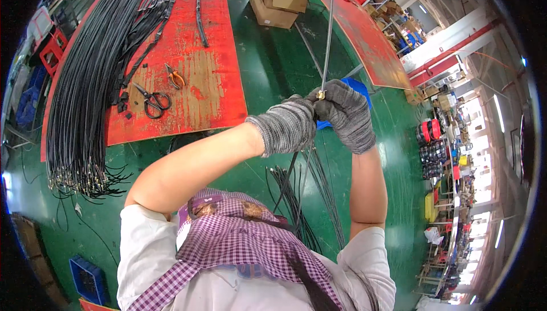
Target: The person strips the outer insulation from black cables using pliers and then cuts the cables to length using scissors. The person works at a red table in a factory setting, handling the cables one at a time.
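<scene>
Both my hands wear grey knitted gloves and meet in front of me. My right hand [345,116] is closed at the lower end of a thin silvery flexible metal tube [329,31], which rises away from me. A small brass-coloured fitting [321,95] shows at that end, between the fingers of both hands. My left hand [289,124] is closed right beside the fitting; what its fingers pinch is hidden. Below the hands, thin black cables [290,197] hang or lie toward the floor; whether one runs up into my grip I cannot tell.
A worn red table [211,91] at left carries a thick bundle of long black cables [85,94], black-handled scissors [154,103] and orange-handled pliers [175,76]. An open cardboard box [276,11] stands beyond. Another red table [364,37] is at far right. Behind my hands shows a blue bin [358,90].
</scene>
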A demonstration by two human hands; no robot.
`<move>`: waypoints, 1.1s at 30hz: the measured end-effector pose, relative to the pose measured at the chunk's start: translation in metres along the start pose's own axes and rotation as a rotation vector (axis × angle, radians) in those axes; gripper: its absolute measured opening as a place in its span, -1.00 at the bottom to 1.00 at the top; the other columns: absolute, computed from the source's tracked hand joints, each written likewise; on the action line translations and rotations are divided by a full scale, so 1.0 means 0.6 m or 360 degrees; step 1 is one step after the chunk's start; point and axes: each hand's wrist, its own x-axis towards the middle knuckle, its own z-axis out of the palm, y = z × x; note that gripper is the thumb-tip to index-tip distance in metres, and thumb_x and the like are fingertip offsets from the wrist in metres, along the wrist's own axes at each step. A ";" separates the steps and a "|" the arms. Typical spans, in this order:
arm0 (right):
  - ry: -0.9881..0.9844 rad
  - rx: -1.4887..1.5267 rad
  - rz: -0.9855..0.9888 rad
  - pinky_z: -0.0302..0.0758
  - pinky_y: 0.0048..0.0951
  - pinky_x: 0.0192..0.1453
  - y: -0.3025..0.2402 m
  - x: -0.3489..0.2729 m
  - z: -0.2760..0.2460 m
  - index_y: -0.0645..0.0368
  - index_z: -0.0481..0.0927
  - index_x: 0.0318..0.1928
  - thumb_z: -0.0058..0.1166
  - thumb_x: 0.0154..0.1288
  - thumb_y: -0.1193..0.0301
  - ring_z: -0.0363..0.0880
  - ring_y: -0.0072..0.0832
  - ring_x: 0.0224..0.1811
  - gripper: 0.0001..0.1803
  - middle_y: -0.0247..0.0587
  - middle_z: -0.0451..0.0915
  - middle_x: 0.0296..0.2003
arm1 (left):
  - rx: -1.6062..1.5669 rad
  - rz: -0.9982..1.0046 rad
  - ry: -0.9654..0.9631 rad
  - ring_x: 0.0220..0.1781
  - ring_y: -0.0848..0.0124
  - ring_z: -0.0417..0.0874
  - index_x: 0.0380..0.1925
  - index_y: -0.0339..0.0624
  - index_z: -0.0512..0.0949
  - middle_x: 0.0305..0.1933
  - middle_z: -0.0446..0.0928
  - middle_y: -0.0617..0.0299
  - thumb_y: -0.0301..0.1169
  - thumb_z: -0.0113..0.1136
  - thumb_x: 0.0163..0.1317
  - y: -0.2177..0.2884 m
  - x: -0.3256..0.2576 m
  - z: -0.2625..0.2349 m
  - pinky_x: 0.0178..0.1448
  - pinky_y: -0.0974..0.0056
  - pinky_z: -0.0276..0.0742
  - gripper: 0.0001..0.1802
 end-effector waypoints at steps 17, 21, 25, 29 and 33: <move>0.0194 0.0816 -0.0022 0.30 -0.68 -0.40 -0.053 0.034 0.006 0.19 0.49 -0.42 0.04 0.04 0.26 0.34 -0.72 -0.47 -0.76 -0.42 0.46 -0.53 | -0.3607 0.0158 0.0993 -0.66 0.59 0.17 -0.32 -0.13 0.34 -0.63 0.22 0.39 -0.12 -0.20 0.19 0.051 -0.021 -0.001 -0.56 0.48 0.15 -0.69; 0.0277 0.0739 0.0095 0.27 -0.69 -0.49 -0.055 0.034 0.020 0.19 0.49 -0.40 0.02 0.06 0.25 0.32 -0.72 -0.54 -0.76 -0.41 0.46 -0.52 | -0.3250 -0.0485 0.1299 -0.64 0.68 0.18 -0.28 -0.16 0.35 -0.62 0.24 0.44 -0.26 -0.19 0.20 0.063 -0.030 -0.010 -0.59 0.56 0.15 -0.76; 0.0218 0.0582 -0.0003 0.33 -0.63 -0.42 -0.073 0.033 0.021 0.21 0.50 -0.38 0.03 0.05 0.30 0.38 -0.65 -0.49 -0.78 -0.37 0.46 -0.51 | -0.2967 -0.0586 0.1352 -0.65 0.69 0.17 -0.27 -0.14 0.35 -0.62 0.23 0.45 -0.26 -0.18 0.20 0.065 -0.039 -0.015 -0.61 0.56 0.11 -0.77; 0.0140 0.0478 -0.0125 0.37 -0.58 -0.34 -0.089 0.037 0.017 0.23 0.49 -0.37 0.03 0.04 0.34 0.43 -0.57 -0.41 -0.79 -0.31 0.46 -0.47 | -0.2959 -0.0573 0.1335 -0.66 0.70 0.18 -0.23 -0.14 0.35 -0.61 0.24 0.46 -0.27 -0.18 0.20 0.066 -0.048 -0.016 -0.62 0.56 0.12 -0.76; 0.0035 0.0416 0.0001 0.37 -0.57 -0.30 -0.084 0.033 0.008 0.23 0.48 -0.35 0.02 0.05 0.37 0.43 -0.56 -0.37 -0.81 -0.29 0.46 -0.42 | -0.3012 -0.0611 0.1260 -0.64 0.70 0.20 -0.17 -0.17 0.34 -0.59 0.27 0.46 -0.29 -0.17 0.20 0.067 -0.049 -0.016 -0.61 0.58 0.15 -0.73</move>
